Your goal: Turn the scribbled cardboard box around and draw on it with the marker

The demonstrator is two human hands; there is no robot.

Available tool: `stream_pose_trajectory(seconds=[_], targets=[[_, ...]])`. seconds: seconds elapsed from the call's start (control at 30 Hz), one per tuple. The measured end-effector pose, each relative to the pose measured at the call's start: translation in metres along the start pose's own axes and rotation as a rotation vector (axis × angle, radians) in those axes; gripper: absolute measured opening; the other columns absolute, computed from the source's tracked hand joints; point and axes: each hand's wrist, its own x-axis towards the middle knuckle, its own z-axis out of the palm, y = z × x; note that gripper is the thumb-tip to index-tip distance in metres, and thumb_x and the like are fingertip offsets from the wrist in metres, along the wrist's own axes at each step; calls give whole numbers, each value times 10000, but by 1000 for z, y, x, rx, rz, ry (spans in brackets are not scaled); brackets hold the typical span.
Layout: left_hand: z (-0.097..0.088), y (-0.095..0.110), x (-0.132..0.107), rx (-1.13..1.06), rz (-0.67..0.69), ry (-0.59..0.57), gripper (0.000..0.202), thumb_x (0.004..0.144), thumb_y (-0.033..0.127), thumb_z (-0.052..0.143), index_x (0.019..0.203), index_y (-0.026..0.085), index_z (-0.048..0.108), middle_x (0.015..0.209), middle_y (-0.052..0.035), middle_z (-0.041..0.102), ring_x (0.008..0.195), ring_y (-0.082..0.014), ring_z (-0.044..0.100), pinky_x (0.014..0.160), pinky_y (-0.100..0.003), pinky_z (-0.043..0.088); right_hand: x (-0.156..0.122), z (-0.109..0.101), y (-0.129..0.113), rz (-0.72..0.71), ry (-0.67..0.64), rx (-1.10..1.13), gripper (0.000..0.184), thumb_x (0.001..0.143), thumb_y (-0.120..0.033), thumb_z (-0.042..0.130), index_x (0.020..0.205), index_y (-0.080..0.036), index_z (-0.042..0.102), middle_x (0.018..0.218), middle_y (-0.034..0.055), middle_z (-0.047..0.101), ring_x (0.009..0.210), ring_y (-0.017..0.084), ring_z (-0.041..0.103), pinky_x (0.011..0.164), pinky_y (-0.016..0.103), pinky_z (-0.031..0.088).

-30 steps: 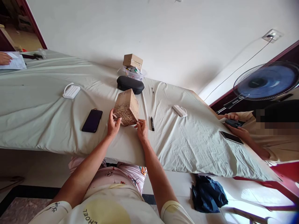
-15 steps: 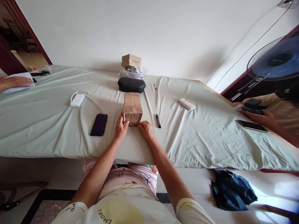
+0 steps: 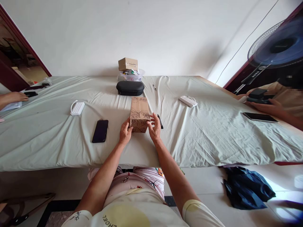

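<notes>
“One box sat on the cloth, the case just behind it!”

“And the grip?”

“Left hand clasped its near left corner, thumb in front. Right hand hung half-curled at the right edge; whether it gripped, I couldn't tell.”

“Best technique?”

“Light, even pressure low on both sides looked wisest, sparing the box any dents.”

The cloth was pale green, the case toward its far edge black, the box brown with black scribbles.
</notes>
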Motion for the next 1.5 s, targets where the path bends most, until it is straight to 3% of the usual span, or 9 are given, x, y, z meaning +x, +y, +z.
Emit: stream_pose_trajectory(seconds=[0.1,0.2,0.3,0.5,0.67,0.87,1.13,1.3,1.5], targets=[[3,6,-3,-17,34,-44,535,1050,389,505,1563,237,491,1502,-152,603,1372,-303,585,1077,-461,571,1,-4,-4,-115,46,-85,490,1013,-528,503,1398,-247,616,1399,155,593,1263,282,618,1018,464,571],[6,12,-6,-7,65,-38,547,1061,400,489,1581,232,472,1489,-164,604,1356,-303,591,1067,-456,575,-1,-4,-11,-180,114,-166,414,1038,-465,470,1335,-242,653,1373,159,590,1324,301,584,1127,541,506],[7,18,-7,21,132,7,539,1072,399,466,1591,253,470,1461,-159,617,1330,-301,604,1093,-471,557,-3,-1,-20,-222,105,-232,371,1033,-451,483,1277,-245,672,1359,158,586,1318,311,586,1129,563,498],[4,30,-10,91,219,37,485,1072,376,478,1541,272,549,1441,-181,610,1299,-312,611,1064,-469,567,-8,5,-31,-234,81,-261,423,924,-595,671,1149,-237,648,1335,153,576,1370,355,511,1200,627,395],[5,35,-11,169,282,80,442,1071,337,498,1496,265,599,1401,-175,631,1261,-295,628,994,-423,596,-4,5,-26,-244,146,-194,393,950,-588,652,1105,-227,651,1296,148,579,1304,327,542,1157,594,444],[7,32,-9,189,330,143,467,1077,295,513,1542,265,545,1378,-158,646,1238,-262,646,1007,-403,589,2,0,-18,-293,152,-109,319,1018,-491,574,1144,-246,735,1255,115,616,1227,282,618,1113,537,512],[12,21,-10,116,239,148,479,1102,344,454,1569,255,510,1405,-163,637,1278,-247,636,1123,-415,527,3,1,-7,-87,199,55,407,990,-520,601,1264,-232,692,1307,139,653,1234,270,637,978,441,592],[11,15,-8,101,165,124,498,1108,371,413,1578,227,490,1442,-169,632,1313,-256,619,1158,-432,501,3,4,-2,64,118,155,490,970,-581,584,1303,-234,681,1292,129,698,1151,247,668,912,382,598],[6,14,-5,22,65,98,524,1097,402,406,1585,215,453,1433,-175,632,1309,-267,624,1090,-434,548,3,0,-6,84,-7,194,521,952,-574,622,1351,-243,675,1391,135,663,1226,264,652,887,370,611]])
